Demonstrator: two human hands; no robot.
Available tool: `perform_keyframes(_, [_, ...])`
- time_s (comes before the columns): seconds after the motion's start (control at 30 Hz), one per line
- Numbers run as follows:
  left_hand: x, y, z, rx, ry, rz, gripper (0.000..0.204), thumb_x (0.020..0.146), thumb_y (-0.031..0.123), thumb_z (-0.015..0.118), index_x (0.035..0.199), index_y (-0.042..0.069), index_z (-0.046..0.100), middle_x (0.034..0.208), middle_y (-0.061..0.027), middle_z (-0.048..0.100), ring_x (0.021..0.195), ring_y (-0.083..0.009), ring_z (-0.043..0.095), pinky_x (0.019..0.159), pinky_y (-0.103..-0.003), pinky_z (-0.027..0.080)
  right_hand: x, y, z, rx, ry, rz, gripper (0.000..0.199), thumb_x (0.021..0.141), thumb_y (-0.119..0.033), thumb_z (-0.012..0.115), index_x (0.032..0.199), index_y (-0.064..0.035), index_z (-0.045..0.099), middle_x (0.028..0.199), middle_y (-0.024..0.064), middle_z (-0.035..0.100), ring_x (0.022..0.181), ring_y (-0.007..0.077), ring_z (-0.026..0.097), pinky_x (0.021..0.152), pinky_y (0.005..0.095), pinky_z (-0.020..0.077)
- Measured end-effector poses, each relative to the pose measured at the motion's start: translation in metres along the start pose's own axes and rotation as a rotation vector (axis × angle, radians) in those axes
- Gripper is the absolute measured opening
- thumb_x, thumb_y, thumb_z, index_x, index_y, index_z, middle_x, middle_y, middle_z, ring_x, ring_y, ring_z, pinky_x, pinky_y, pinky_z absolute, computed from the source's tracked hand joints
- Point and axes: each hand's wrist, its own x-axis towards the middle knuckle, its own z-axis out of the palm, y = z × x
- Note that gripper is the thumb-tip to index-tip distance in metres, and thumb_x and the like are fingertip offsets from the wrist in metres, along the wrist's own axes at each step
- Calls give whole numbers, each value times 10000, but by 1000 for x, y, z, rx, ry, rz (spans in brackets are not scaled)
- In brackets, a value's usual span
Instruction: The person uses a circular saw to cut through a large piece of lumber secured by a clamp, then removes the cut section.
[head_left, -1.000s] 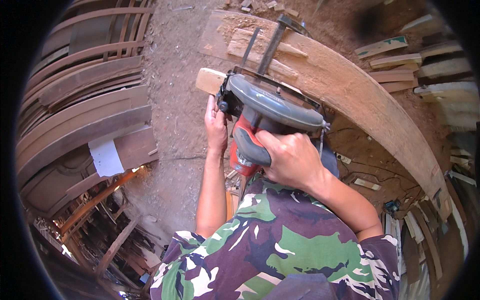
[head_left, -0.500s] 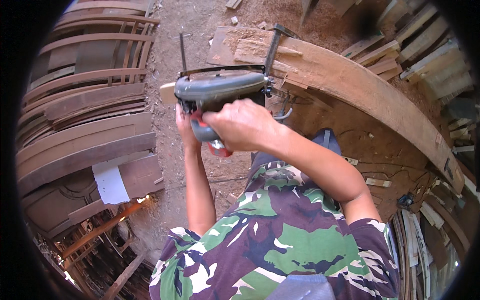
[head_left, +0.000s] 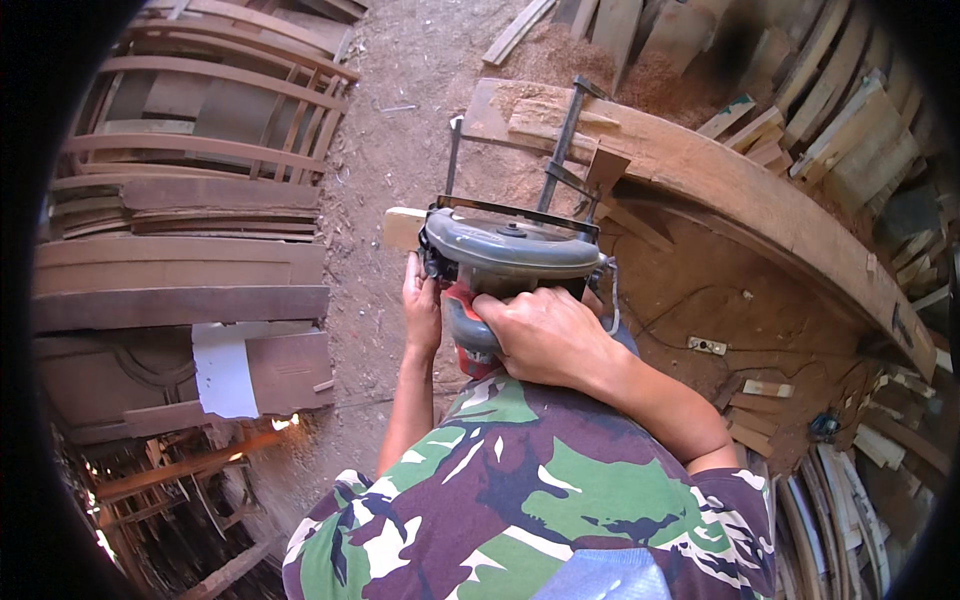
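A circular saw with a rounded grey guard and a red and grey handle is in front of my torso. My right hand is closed round its handle, thumb toward the left; the saw hides some of the fingers. My left hand is at the saw's left side. Its fingers reach up against a pale wooden board, whose end juts out left from beneath the saw. The saw covers the rest of the board and part of my left-hand grip.
A long curved wooden beam stretches from upper middle to right, with a dark clamp at its left end. Stacked panels line the left, offcuts the upper right. A power strip lies on the sawdust-covered floor.
The saw, the pale board and both hands have shifted right and closer to my torso. The view has turned slightly. Both hands keep their places on the saw and board.
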Motion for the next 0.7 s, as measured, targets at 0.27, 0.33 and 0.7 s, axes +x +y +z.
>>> perform_keyframes(0.27, [23,25,-64,101,-147,32,676,1116,81,487,1692,-63,162,1397,-117,629,1177,-154,639,1002,-320,528,5,-54,32,50,189,75,316,792,-91,728,1088,-28,637,810,260,729,776,478,726,714,578,583])
perform_keyframes(0.33, [43,38,-77,99,-198,51,673,1108,76,485,1687,-68,173,1414,-123,624,1200,-163,640,1012,-317,523,22,-61,43,41,234,81,322,796,-97,730,1097,-29,639,818,260,733,784,475,730,719,575,586])
perform_keyframes(0.7, [173,125,-224,66,-218,127,617,1074,35,472,1661,-7,286,1351,-105,646,1136,-150,659,953,-306,539,219,-121,80,17,305,83,354,812,-146,770,1119,-13,653,866,275,749,850,473,745,776,577,593])
